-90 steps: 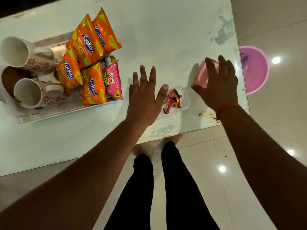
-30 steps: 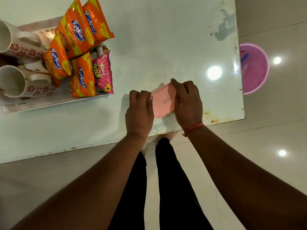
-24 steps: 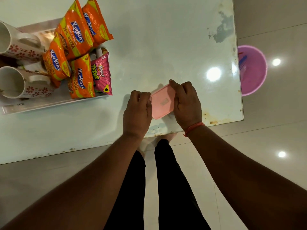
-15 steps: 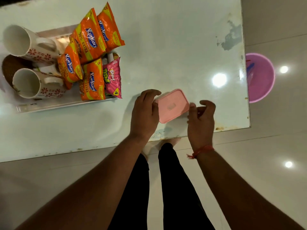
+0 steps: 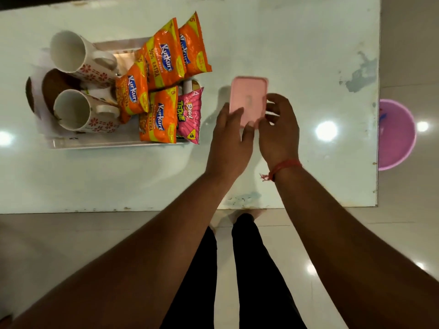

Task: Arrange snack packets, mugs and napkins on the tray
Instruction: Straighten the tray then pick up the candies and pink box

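A small box with a pink lid [image 5: 248,97] sits between my hands, just right of the tray. My left hand [image 5: 231,136] grips its near-left corner and my right hand [image 5: 279,129] holds its right side. The white tray [image 5: 99,144] on the table carries two white flowered mugs [image 5: 73,58] [image 5: 80,112] lying on their sides. Several orange snack packets [image 5: 164,55] and one pink packet [image 5: 188,115] lie on its right half. Whether the box touches the table I cannot tell.
A brown bowl-like item [image 5: 51,91] lies at the tray's left end behind the mugs. The pale table [image 5: 308,55] ends at the right, where a purple tub [image 5: 395,134] stands on the tiled floor. My legs are below the near edge.
The lidded pink box has moved away from the near edge toward the tray, and my right hand has taken hold of it again. Three seconds ago the lid was off in my right hand.
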